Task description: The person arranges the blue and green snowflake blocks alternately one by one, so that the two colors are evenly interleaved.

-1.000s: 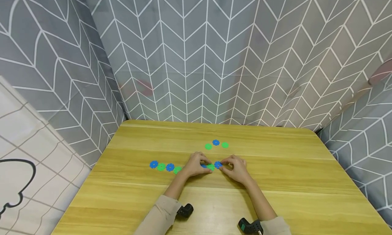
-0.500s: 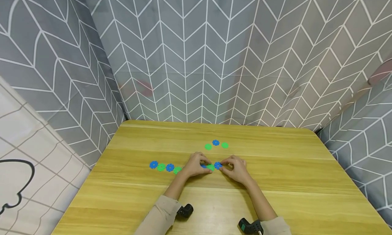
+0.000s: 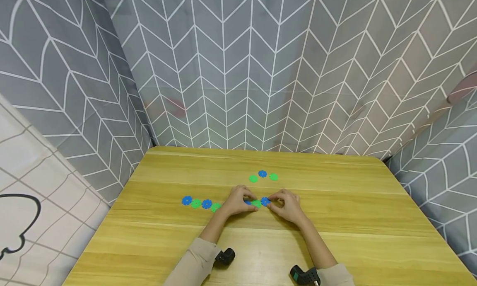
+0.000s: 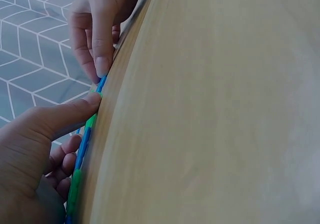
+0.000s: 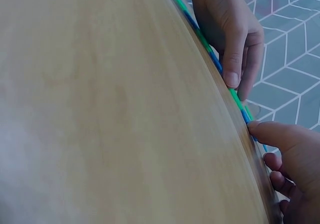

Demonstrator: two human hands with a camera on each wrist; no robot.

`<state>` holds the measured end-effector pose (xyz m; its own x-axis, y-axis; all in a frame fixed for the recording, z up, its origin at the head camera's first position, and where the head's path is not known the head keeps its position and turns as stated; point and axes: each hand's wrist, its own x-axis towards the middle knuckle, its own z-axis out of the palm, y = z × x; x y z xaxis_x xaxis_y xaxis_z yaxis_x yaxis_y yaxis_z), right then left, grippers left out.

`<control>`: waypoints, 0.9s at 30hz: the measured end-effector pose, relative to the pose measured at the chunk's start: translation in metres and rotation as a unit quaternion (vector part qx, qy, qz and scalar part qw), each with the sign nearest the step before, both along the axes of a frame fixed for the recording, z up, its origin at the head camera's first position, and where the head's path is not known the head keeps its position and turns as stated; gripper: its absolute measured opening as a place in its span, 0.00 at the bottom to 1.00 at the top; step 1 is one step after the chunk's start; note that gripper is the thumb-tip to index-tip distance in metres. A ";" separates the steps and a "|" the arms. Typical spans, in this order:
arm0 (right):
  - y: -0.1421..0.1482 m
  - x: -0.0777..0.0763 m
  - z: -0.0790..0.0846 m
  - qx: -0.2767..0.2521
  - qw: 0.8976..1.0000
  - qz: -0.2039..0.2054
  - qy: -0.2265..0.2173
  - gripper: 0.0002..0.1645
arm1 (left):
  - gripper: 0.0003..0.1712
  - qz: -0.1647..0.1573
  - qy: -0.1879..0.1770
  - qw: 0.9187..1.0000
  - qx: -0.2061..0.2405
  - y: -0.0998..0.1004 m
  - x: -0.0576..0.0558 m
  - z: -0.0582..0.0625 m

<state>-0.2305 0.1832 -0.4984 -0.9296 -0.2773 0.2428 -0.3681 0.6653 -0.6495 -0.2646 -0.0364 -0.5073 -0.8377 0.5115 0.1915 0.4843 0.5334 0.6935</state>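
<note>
A row of flat, notched, flower-shaped plastic discs, blue and green by turns, runs across the wooden table (image 3: 253, 240). My left hand (image 3: 236, 202) pinches a green disc (image 3: 256, 203) in the row between thumb and fingers. It covers the middle of the row; part of a blue disc (image 3: 247, 202) shows inside its grip. My right hand (image 3: 287, 206) pinches the blue disc (image 3: 265, 201) at the row's right end, thumb in front. In the left wrist view this blue disc (image 4: 101, 83) meets the green one edge to edge, low over the tabletop.
Left of my hands the row shows a blue disc (image 3: 187, 200), a green disc (image 3: 196, 203) and more. Farther back lie a loose green disc (image 3: 253, 178), a blue disc (image 3: 262, 174) and another green disc (image 3: 273, 177). A patterned grey curtain (image 3: 238, 70) hangs behind the table.
</note>
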 end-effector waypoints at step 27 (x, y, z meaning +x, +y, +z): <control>0.016 -0.063 0.000 0.024 0.993 -0.111 0.017 0.29 | 0.16 -0.001 0.007 1.000 -0.001 0.000 0.000 0.001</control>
<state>-0.2935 0.1996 -0.4989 -0.9608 -0.0783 0.2658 -0.2295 0.7623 -0.6051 -0.2647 -0.0365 -0.5060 -0.8338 0.5137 0.2024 0.4954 0.5341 0.6851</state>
